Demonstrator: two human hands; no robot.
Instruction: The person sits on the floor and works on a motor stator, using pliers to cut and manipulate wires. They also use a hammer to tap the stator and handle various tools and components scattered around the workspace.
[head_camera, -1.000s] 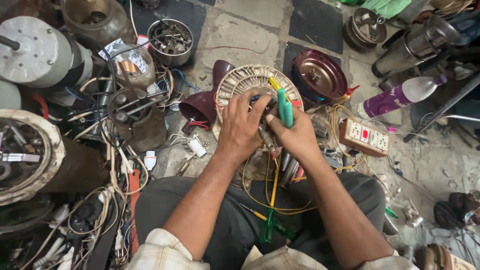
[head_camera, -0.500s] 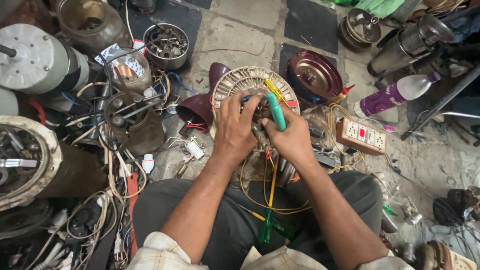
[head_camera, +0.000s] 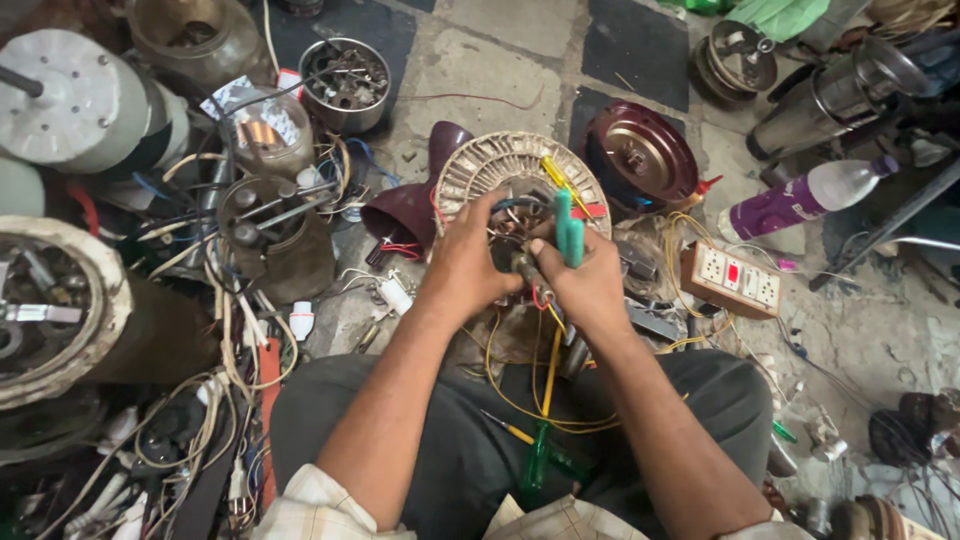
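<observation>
The wound fan stator (head_camera: 520, 175) stands tilted on the floor just beyond the knees. The left hand (head_camera: 470, 265) grips its lower rim; the right hand (head_camera: 585, 285) is closed round green-handled pliers (head_camera: 567, 228) at the centre wires — best worked in small, steady nips with the stator braced.

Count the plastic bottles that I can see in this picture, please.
1: a clear plastic bottle with purple liquid lies on its side, right of the maroon fan cover. More may hide in the clutter.
</observation>
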